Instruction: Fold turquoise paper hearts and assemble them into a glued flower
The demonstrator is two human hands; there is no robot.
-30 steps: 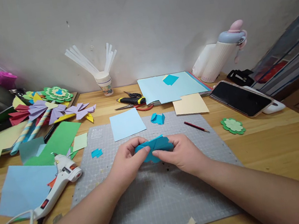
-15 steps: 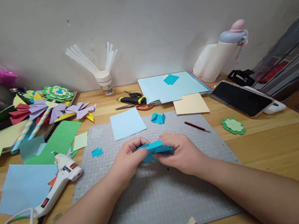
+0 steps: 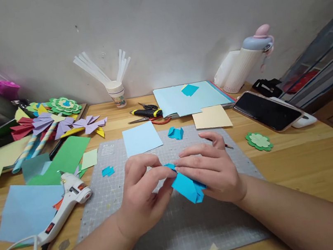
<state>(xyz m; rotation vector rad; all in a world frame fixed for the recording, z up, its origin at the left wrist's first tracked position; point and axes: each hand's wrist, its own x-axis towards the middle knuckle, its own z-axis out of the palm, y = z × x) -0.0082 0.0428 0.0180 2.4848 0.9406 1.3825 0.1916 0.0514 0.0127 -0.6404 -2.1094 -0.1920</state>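
A folded piece of bright blue paper (image 3: 185,187) is held between both hands above the grey cutting mat (image 3: 171,241). My left hand (image 3: 146,188) pinches its upper left corner with thumb and forefinger. My right hand (image 3: 213,170) grips it from the right, fingers lying over its upper edge and the thumb out of sight behind it. Beyond the hands sits a small folded blue paper piece (image 3: 175,133), beside a pale blue square sheet (image 3: 142,138). Blue paper scraps (image 3: 108,171) lie on the mat to the left. My right hand covers most of a pencil (image 3: 229,146).
At left are a white glue gun (image 3: 72,193) with its cable, coloured sheets (image 3: 62,159) and paper flowers (image 3: 47,124). Along the wall stand a paper cup (image 3: 116,94) of white strips, scissors (image 3: 139,120), a paper stack (image 3: 172,99) and a bottle (image 3: 245,63). A phone (image 3: 267,110) lies right.
The blue paper has been turned and tilted so a broad folded face shows. My right hand has shifted right and over it, now covering most of the pencil; the left has changed its pinch.
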